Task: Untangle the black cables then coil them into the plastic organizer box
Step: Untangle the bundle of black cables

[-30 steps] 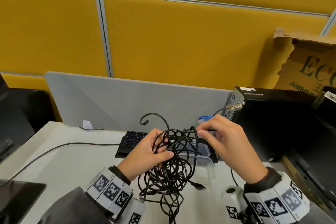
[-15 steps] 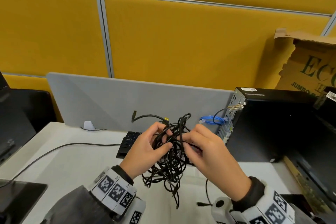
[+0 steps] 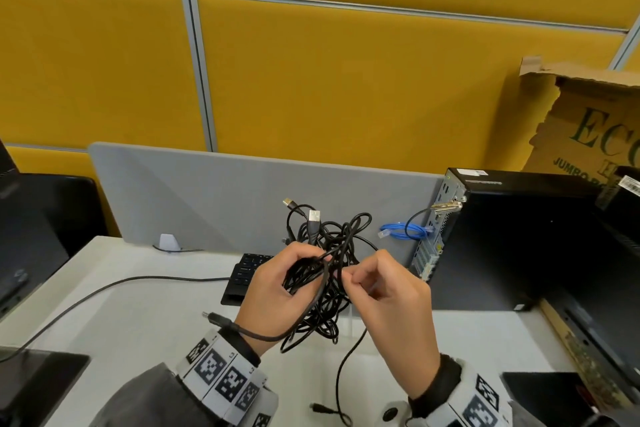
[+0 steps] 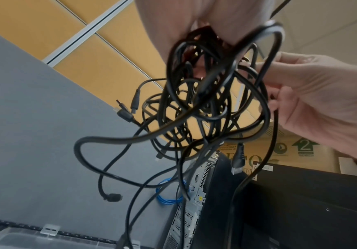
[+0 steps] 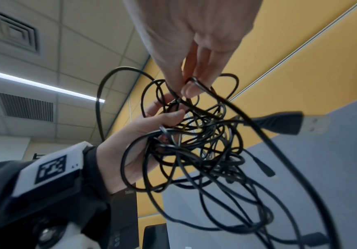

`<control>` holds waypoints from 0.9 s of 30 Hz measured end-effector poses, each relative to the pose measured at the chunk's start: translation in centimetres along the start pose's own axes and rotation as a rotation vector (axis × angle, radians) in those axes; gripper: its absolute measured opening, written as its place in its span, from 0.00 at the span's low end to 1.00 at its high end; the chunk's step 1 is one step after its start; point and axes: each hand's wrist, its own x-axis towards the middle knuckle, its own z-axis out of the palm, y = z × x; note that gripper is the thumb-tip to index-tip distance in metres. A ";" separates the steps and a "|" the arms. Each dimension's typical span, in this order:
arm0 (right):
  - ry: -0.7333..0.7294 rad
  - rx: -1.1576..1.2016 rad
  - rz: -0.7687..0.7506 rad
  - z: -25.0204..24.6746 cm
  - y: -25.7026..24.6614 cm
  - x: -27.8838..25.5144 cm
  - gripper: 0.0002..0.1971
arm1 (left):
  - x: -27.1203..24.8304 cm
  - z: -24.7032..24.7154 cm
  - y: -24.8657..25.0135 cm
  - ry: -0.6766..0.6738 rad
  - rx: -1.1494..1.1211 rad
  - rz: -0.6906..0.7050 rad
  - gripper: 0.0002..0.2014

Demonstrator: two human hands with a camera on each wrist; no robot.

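Observation:
A knot of black cables (image 3: 325,263) hangs in the air above the white desk, with USB plugs (image 3: 313,216) sticking up from its top. My left hand (image 3: 277,284) grips the bundle from the left, fingers curled round several strands (image 5: 151,134). My right hand (image 3: 384,288) pinches one strand (image 5: 194,82) between thumb and fingertips at the bundle's right side. Loose ends trail down to the desk (image 3: 346,364). The clear plastic organizer box (image 4: 24,239) lies below, seen only in the left wrist view.
A black keyboard (image 3: 246,270) lies behind the hands. A black computer tower (image 3: 512,239) stands at right with a blue cable (image 3: 405,230) at its back. A grey divider panel (image 3: 214,198), a cardboard box (image 3: 588,128) and dark monitors (image 3: 34,225) ring the desk.
Both hands have lifted the cable bundle up off the desk. My right hand moved in from the bundle's far side and now pinches a single strand; USB plugs now stick up on top.

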 end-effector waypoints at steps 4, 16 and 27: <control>-0.195 -0.014 -0.083 -0.9 0.5 0.3 0.04 | 0.5 -0.5 -0.4 0.060 -0.187 -0.149 0.15; -0.118 -0.133 -0.175 0.4 -0.1 -0.3 0.06 | 0.8 -1.3 -0.1 -0.108 -0.619 -0.399 0.37; -0.219 0.038 0.280 -1.8 1.0 0.0 0.07 | 0.8 -2.0 -1.3 -0.041 -0.633 -0.474 0.33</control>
